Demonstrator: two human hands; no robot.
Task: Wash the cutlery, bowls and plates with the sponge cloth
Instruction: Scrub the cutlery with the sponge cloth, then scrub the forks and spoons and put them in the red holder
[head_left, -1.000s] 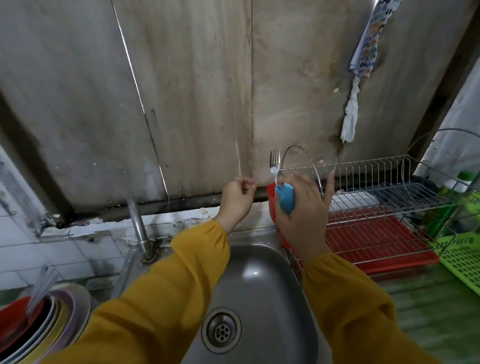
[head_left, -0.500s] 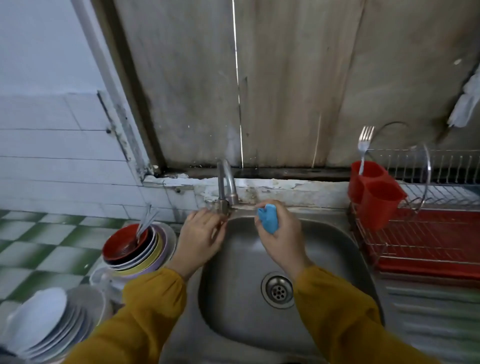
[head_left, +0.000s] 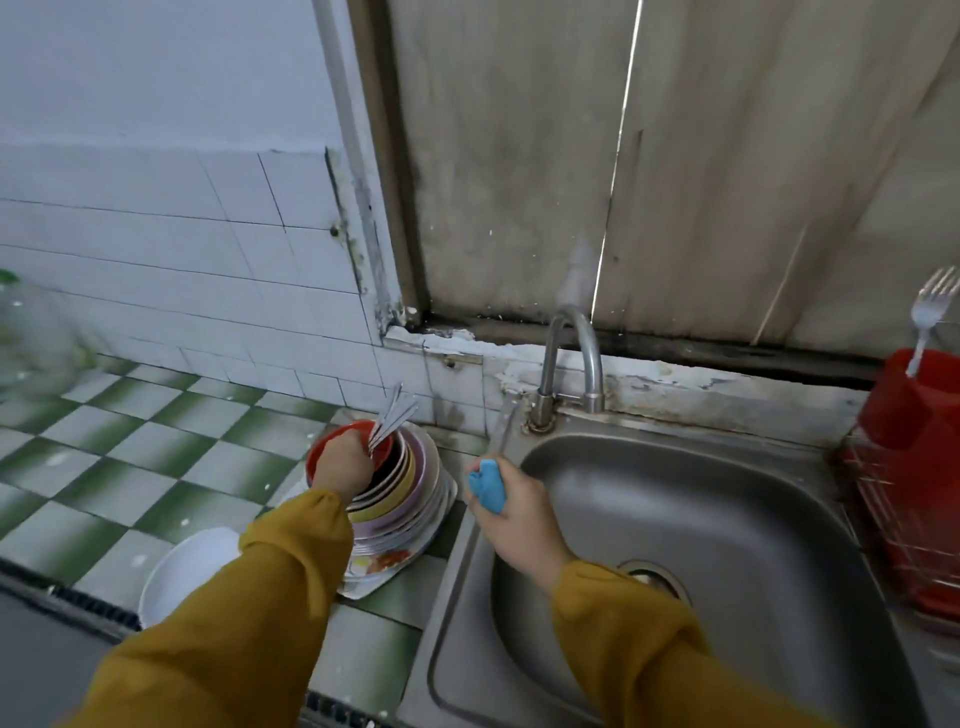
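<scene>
A stack of dirty bowls and plates (head_left: 415, 499) stands on the tiled counter left of the sink, with a red bowl (head_left: 332, 441) on top. Several pieces of cutlery (head_left: 397, 415) stick up out of the red bowl. My left hand (head_left: 343, 465) reaches into that bowl and its fingers curl round the cutlery handles. My right hand (head_left: 511, 499) holds the blue sponge cloth (head_left: 488, 486) over the left rim of the steel sink (head_left: 727, 519). A clean fork (head_left: 930, 317) stands in the red cutlery holder (head_left: 909, 405) at the far right.
The tap (head_left: 571, 338) rises behind the sink, its lever (head_left: 504, 431) pointing down to the left. A white bowl (head_left: 192, 566) lies in front of the stack. A red dish rack (head_left: 914, 530) borders the sink on the right. A clear jar (head_left: 31, 338) stands at far left.
My view swung left from the rack to the dishes. My left hand left the tap and went to the cutlery in the red bowl. My right hand carried the sponge cloth to the sink's left rim.
</scene>
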